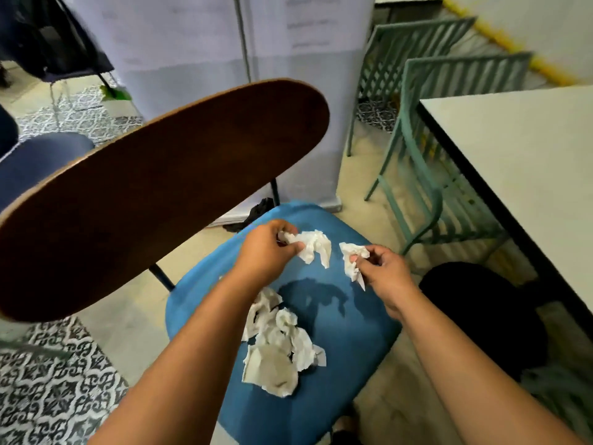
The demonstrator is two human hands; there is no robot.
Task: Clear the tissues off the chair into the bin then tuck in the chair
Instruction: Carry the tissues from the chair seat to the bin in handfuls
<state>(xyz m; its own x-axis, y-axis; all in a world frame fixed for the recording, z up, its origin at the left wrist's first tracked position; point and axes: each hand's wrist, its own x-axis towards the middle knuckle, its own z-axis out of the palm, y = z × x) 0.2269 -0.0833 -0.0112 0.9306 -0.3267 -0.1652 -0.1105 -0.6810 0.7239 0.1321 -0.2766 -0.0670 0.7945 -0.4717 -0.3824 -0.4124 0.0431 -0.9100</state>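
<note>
The left hand (266, 248) had its fingers and thumb curled round a crumpled white tissue (313, 247), most of which hung out to the right of the fist. The right hand (383, 271) pinched a second, smaller tissue (351, 258) between thumb and fingertips, the paper sticking up and trailing down past the thumb. Both hands were raised above the blue seat (346, 332) of the chair, close together but not touching, and their shadows fell on the cushion beneath them.

Nearer the camera, a loose heap of crumpled tissues (279, 345) lay on the seat, partly hidden under the left forearm. The chair's brown wooden backrest (167, 187) slanted across the left of the view on dark metal supports.

To the right stood a pale table (529, 162) with a dark edge, and a round black object (481, 316) that may have been the bin sat on the floor between the table and the seat. 2 green slatted chairs (426, 130) stood beyond it. A patterned tile floor (51, 390) showed at the lower left.
</note>
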